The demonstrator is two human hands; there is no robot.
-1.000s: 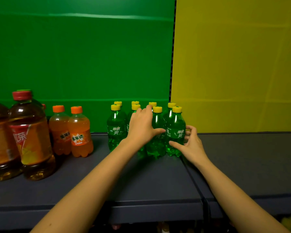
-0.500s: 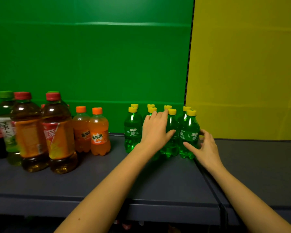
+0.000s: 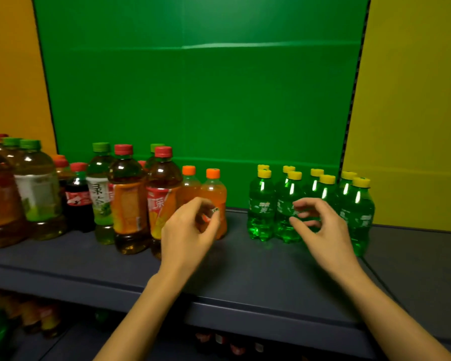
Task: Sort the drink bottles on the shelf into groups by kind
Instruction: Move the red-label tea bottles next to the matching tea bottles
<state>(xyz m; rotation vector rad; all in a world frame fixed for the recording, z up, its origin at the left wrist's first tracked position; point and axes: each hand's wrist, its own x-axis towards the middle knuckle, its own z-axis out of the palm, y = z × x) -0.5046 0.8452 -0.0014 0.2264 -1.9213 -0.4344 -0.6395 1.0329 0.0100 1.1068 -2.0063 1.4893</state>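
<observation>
Several small green soda bottles [image 3: 262,207] with yellow caps stand grouped in two rows on the dark shelf [image 3: 245,277], right of centre. Two small orange soda bottles [image 3: 214,188] stand left of them. Further left are tall brown tea bottles [image 3: 129,199] with red caps, green tea bottles [image 3: 100,188] with green caps and a dark cola bottle [image 3: 77,199]. My left hand [image 3: 190,230] hovers in front of the orange bottles, fingers curled, holding nothing. My right hand [image 3: 320,227] hovers in front of the green group, fingers loosely spread, holding nothing.
Behind the shelf a green panel [image 3: 198,100] fills the middle, with a yellow panel [image 3: 412,113] to the right and an orange one [image 3: 11,74] to the left. A second shelf section [image 3: 414,256] adjoins on the right. More bottles [image 3: 37,319] sit on a lower shelf.
Both hands have pulled back from the green bottles and let go of them. My left hand has moved left in front of the orange bottles. The view has shifted left, showing more bottles.
</observation>
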